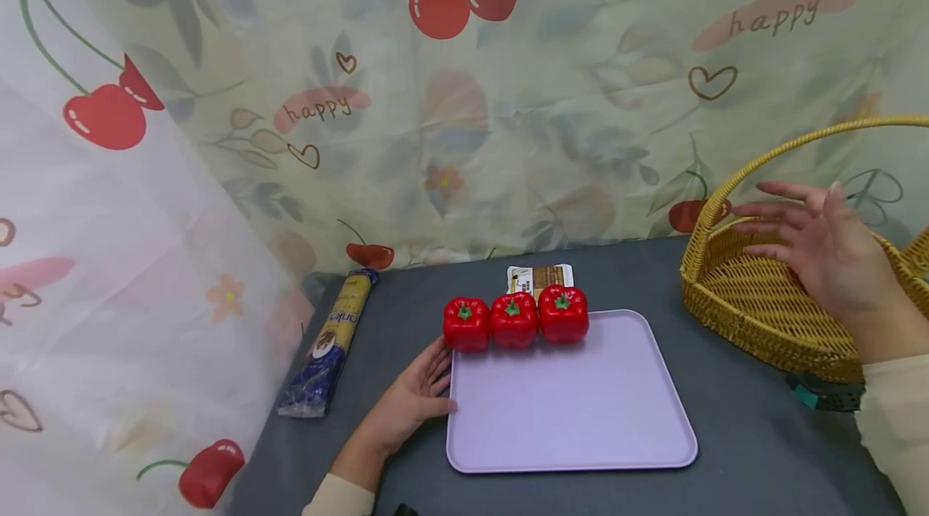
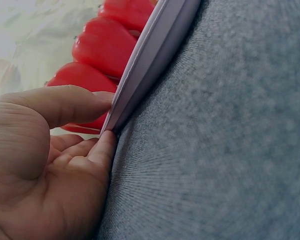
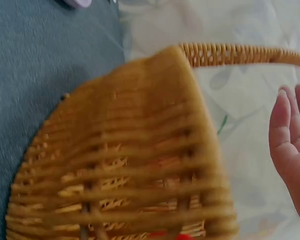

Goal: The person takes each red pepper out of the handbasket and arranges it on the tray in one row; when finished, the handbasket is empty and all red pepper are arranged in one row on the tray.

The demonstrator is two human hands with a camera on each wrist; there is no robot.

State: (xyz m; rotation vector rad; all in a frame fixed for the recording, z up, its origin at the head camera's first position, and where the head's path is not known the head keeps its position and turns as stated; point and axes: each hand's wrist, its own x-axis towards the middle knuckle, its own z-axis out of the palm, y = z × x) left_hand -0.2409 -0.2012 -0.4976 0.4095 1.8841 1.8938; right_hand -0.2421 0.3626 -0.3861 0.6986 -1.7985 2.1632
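Three shiny red bell peppers (image 1: pixel 514 321) with green stems stand in a row along the far left edge of a lilac tray (image 1: pixel 566 411). My left hand (image 1: pixel 415 397) pinches the tray's left rim; the left wrist view shows the thumb (image 2: pixel 97 102) on the rim and the fingertips low against its side. Over the yellow wicker basket (image 1: pixel 762 314) on the right is my right hand (image 1: pixel 827 246), its fingers extended and nothing in its grasp. Something red in the basket (image 3: pixel 140 175) shows only in part through the weave in the right wrist view.
A blue and yellow packet (image 1: pixel 330 347) lies on the grey table left of the tray. Behind the peppers is a small white and brown packet (image 1: pixel 540 277). The basket's tall handle (image 1: pixel 784 147) arches up beside my right hand. A patterned curtain (image 1: pixel 508 137) hangs behind.
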